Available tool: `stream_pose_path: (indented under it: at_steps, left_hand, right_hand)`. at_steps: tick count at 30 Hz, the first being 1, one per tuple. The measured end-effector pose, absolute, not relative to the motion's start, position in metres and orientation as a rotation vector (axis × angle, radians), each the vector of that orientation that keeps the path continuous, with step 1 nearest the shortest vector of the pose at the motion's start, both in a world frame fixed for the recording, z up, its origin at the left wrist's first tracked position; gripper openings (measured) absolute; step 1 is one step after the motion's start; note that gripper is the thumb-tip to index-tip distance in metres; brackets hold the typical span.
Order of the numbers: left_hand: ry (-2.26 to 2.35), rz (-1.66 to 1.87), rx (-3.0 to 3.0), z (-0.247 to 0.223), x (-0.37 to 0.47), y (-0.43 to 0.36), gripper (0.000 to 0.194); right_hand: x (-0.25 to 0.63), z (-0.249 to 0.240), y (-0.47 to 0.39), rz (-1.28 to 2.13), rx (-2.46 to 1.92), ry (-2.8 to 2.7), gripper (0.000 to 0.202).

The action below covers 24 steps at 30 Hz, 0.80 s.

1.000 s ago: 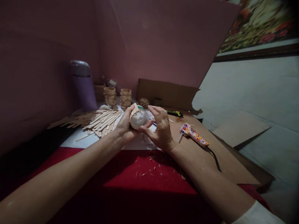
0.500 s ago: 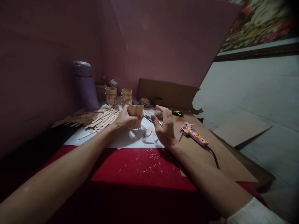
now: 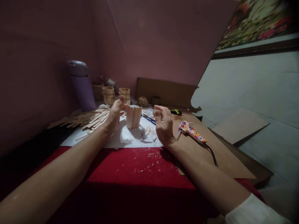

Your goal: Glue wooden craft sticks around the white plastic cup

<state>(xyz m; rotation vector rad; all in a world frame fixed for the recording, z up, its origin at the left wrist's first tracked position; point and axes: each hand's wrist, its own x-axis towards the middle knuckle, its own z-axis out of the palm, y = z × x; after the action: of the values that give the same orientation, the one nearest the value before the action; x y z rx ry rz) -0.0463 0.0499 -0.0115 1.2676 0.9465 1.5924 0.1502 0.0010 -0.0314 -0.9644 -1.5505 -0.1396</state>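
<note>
A cup made of upright wooden craft sticks [image 3: 134, 117] stands on a white paper sheet [image 3: 116, 141], and a pale round inside shows at its top. My left hand [image 3: 115, 113] is just left of the cup, fingers apart and holding nothing. Right of the cup, my right hand [image 3: 164, 124] is raised with its fingers loosely bent and the thumb close to the fingertips; I see nothing held in it. A dark-blue pair of scissors [image 3: 149, 119] lies between the cup and my right hand.
Loose craft sticks [image 3: 93, 120] are heaped left. Behind are finished stick cups [image 3: 108, 95], a twine ball [image 3: 142, 101], a tape roll [image 3: 156, 100] and a purple flask [image 3: 81, 87]. A yellow-black cutter [image 3: 175, 112] and flowered glue gun [image 3: 192, 132] lie on cardboard [image 3: 224, 158] at right.
My left hand has let go of the stick cup and drawn back to the left. The cup is lower, resting on the paper. My right thumb has come nearer its fingers.
</note>
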Motion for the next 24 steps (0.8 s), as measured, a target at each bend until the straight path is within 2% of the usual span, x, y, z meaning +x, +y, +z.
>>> stream_pose_path:
  at_steps: [4,7,18,21,24]
  left_hand:
    - [0.924,1.662,1.217,-0.011,-0.047,0.05,0.062]
    - [0.92,1.695,1.211,-0.011,-0.049,0.051,0.062]
    - [1.018,1.82,1.266,-0.012,-0.051,0.055,0.068]
    - [1.104,1.926,1.385,-0.007,-0.057,0.062,0.06]
    - [1.223,1.982,1.522,0.013,-0.074,0.071,0.043]
  right_hand:
    - [0.158,-0.029,0.01,-0.033,-1.034,-1.376,0.041]
    - [0.169,-0.021,0.017,-0.08,-1.186,-1.295,0.041]
    - [0.207,0.004,0.021,-0.078,-1.821,-1.409,0.018]
    - [0.205,0.006,0.018,-0.08,-1.896,-1.548,0.016]
    - [0.197,0.004,0.014,-0.153,-1.905,-1.638,0.022]
